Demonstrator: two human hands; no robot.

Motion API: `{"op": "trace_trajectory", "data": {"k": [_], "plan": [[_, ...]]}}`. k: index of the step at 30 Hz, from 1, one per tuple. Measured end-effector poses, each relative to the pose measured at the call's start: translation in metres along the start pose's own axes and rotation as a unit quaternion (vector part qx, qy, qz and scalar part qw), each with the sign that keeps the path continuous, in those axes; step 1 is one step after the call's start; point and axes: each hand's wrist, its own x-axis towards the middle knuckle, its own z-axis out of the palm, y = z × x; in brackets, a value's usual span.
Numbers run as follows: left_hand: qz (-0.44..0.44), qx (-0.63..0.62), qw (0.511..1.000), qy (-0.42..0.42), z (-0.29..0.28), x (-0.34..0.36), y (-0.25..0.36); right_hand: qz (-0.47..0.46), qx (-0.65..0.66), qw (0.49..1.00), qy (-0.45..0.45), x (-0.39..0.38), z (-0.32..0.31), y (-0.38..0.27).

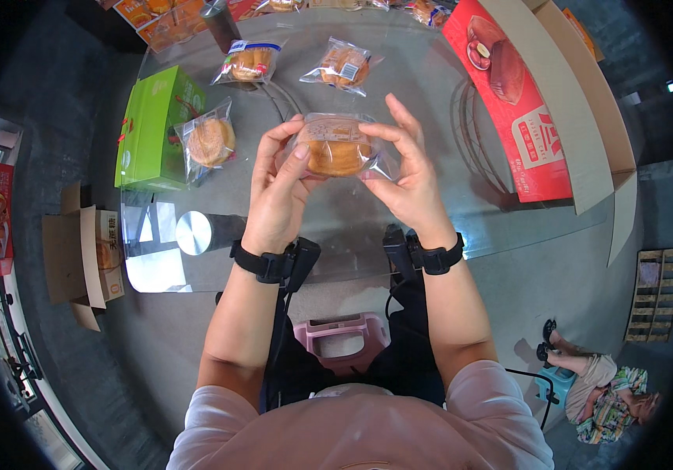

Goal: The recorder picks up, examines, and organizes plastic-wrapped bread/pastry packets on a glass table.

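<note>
A seated person's 2 bare forearms rise from the lower edge, each wrist wearing a black strap, and meet above a round glass tabletop [368, 227]. The left hand [277, 184] and right hand [407, 172] hold 1 clear-wrapped round pastry [336, 146] between them, lifted off the glass and roughly level, its long axis running side to side. The left fingers [299, 157] are clamped on the packet's left edge, thumb across its front; the right fingers [387, 135] are clamped on its right edge and top seam, the outer fingers splayed upward. Both hands sit equally close, palms turned inward, wrists bent back slightly.

A pink stool [342, 333] shows below the tabletop's near rim. Left of the hands, a second wrapped pastry [209, 141] leans against a green carton [152, 129], with a shiny metal cylinder [207, 232] lying nearer the rim. Farther off lie 2 more wrapped pastries [248, 63] [344, 66]. A red open box [520, 102] stands at the far right.
</note>
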Motion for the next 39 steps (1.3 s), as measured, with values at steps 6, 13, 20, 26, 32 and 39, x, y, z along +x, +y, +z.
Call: {"op": "trace_trajectory", "data": {"k": [6, 13, 20, 26, 32, 39], "plan": [[0.072, 0.037, 0.996, 0.033, 0.0, 0.001, -0.002, 0.079, 0.192, 0.978, -0.019, -0.003, 0.006, -0.004], [0.159, 0.157, 0.975, -0.011, 0.008, 0.001, 0.0, 0.205, 0.337, 0.919, -0.022, 0.001, 0.005, -0.014], [0.147, 0.159, 0.976, -0.002, 0.01, 0.0, 0.002, 0.154, 0.315, 0.936, 0.002, -0.001, 0.006, -0.007], [0.115, 0.145, 0.983, -0.016, 0.006, 0.001, 0.0, 0.123, 0.307, 0.944, 0.001, -0.001, 0.006, -0.005], [0.116, 0.169, 0.979, -0.018, 0.002, 0.002, 0.001, 0.131, 0.302, 0.944, -0.025, -0.004, 0.005, 0.003], [0.149, 0.16, 0.975, -0.036, 0.001, 0.004, 0.0, 0.116, 0.256, 0.959, -0.018, -0.005, 0.004, 0.004]]}}
